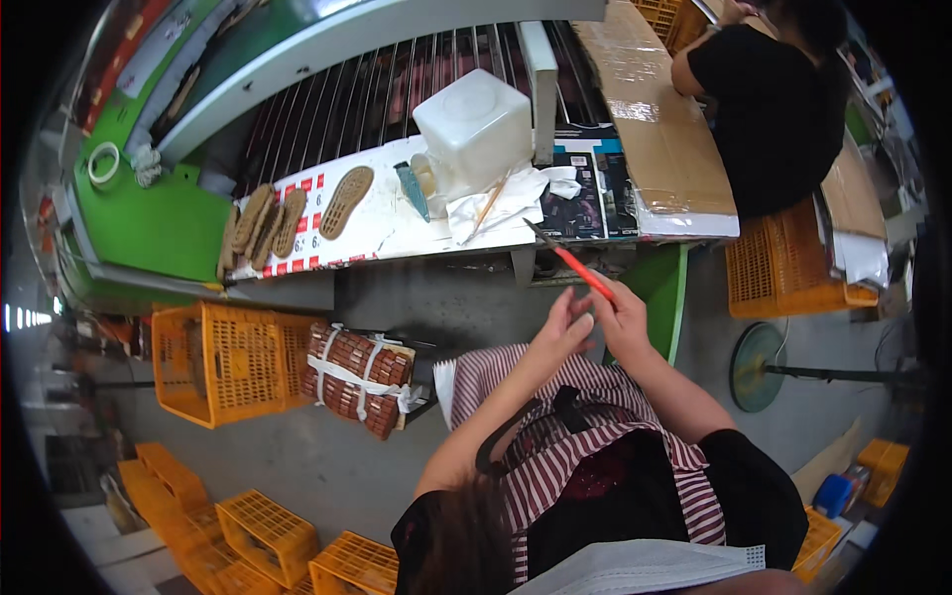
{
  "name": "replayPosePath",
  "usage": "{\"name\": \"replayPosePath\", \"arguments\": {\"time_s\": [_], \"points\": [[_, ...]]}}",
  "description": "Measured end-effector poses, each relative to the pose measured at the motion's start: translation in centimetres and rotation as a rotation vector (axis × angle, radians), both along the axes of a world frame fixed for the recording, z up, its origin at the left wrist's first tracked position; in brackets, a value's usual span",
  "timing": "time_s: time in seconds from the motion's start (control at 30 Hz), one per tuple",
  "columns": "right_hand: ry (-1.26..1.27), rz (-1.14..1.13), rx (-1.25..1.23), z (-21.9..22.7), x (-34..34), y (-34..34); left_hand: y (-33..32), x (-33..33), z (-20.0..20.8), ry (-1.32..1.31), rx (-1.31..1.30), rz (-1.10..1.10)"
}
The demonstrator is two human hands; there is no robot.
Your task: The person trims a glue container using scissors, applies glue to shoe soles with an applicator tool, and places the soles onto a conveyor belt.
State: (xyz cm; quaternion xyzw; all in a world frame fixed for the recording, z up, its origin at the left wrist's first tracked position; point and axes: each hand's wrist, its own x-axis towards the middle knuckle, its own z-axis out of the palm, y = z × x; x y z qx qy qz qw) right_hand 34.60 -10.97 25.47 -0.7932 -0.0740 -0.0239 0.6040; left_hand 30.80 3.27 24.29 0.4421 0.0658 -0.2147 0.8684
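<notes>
My right hand (625,319) is closed around the orange-red handle of a slim tool (573,263). Its dark, narrow tip points up and left toward the bench edge; its exact kind is unclear. Just beside it, my left hand (563,325) is raised with bent fingers apart, and I see nothing in it. Both hands are in front of the bench, above my striped apron (585,466). On the bench lie a single tan shoe sole (347,202) and a cluster of similar soles (263,226). Nearer stand a white plastic jug (476,129), a teal tube (412,190) and a brush (486,208) on white cloth (506,205).
Behind the bench top runs a roller conveyor (347,94) under a metal frame. Cardboard (654,109) covers the right part, where another person (778,114) sits. An orange crate (233,362), a beaded seat (357,372) and more crates (268,535) stand on the floor.
</notes>
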Motion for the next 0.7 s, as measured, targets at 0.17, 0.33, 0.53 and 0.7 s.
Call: {"name": "replayPosePath", "arguments": {"time_s": [0.17, 0.33, 0.53, 0.7], "points": [[-0.369, 0.19, -0.215, 0.0, 0.2, 0.1, -2.0, 2.4, 2.6, 0.061, -0.001, 0.26], [-0.347, 0.259, -0.379, -0.3, -1.4, -3.1, -0.5, 2.0, 1.7, 0.046, -0.078, 0.221], [0.033, -0.315, -0.76, -9.4, -3.8, -14.9, 1.6, 1.9, 2.1, 0.105, -0.016, 0.193], [0.67, -0.425, -0.43, -17.1, -7.0, -18.6, 4.2, 2.2, 2.3, 0.072, -0.054, 0.117]]}}
